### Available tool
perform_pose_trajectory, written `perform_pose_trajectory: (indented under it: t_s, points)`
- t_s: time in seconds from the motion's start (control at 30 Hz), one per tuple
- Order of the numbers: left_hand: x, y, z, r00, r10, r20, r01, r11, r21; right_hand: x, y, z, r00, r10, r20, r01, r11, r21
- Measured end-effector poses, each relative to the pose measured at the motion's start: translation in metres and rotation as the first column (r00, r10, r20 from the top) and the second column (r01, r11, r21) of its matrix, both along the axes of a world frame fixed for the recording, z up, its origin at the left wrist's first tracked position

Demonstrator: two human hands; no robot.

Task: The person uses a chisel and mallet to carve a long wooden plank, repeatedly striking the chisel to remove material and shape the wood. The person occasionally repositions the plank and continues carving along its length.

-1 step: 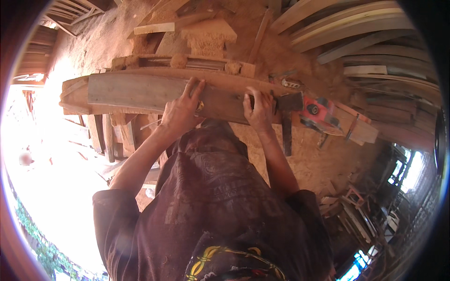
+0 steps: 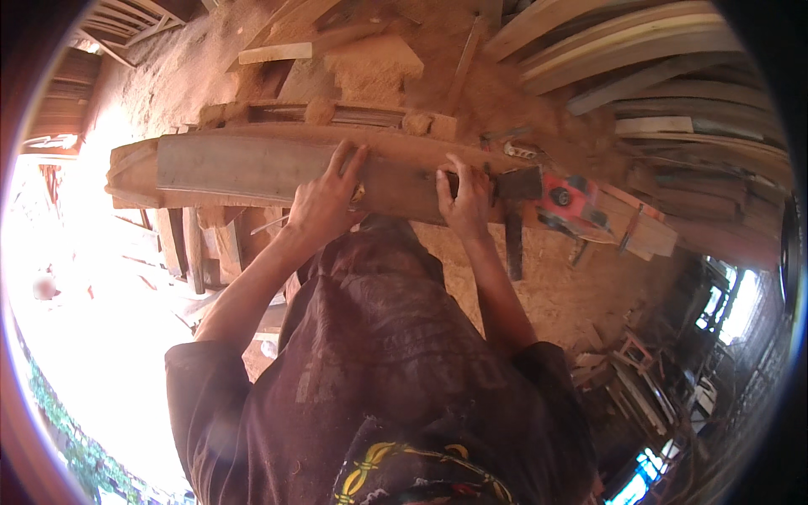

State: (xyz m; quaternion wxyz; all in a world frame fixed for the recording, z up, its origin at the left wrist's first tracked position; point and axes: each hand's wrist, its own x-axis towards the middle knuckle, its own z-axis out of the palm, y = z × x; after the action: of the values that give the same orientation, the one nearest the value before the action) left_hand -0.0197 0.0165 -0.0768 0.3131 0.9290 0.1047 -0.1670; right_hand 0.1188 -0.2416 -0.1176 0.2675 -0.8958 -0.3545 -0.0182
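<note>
Your left hand [image 2: 324, 198] rests on the brown board [image 2: 396, 181], its fingers outstretched rather than closed around it. Your right hand [image 2: 465, 198] bends its fingers near the board's right end (I can't tell whether they pinch anything). The board lies on the desk [image 2: 128, 178], directly under both hands, its long axis crossing left to right before you, pointing mostly leftward from your fingers. Past its right end sits a red power tool [image 2: 572, 206]; farther off, curved timbers [image 2: 631, 42] lie stacked.

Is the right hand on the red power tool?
No, the right hand is on the wooden plank, left of the red power tool.
</note>
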Motion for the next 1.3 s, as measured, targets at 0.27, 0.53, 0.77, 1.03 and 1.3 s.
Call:
perform_pose_trajectory:
  t_s: [0.27,0.53,0.77,1.03,1.3]
  points:
    - [-0.028,0.046,-0.015,0.993,0.009,0.116,-0.013,0.999,0.029,-0.025,-0.076,0.016,0.834,-0.525,-0.169,0.525,0.849,-0.049]
    - [-0.025,0.054,-0.001,0.933,0.255,0.253,-0.193,0.95,-0.245,-0.033,-0.119,0.001,0.805,-0.593,0.029,0.579,0.772,-0.262]
    - [0.054,-0.002,0.081,0.641,0.761,0.098,-0.214,0.3,-0.93,-0.007,-0.142,-0.011,0.804,-0.552,-0.22,0.467,0.816,-0.341]
    - [0.08,-0.029,0.033,0.476,0.875,-0.087,-0.157,-0.012,-0.987,0.0,-0.146,-0.011,0.789,-0.556,-0.262,0.439,0.808,-0.393]
    - [0.061,-0.045,0.017,0.453,0.89,0.057,-0.137,0.133,-0.982,0.012,-0.15,-0.001,0.725,-0.502,-0.472,0.364,0.86,-0.357]
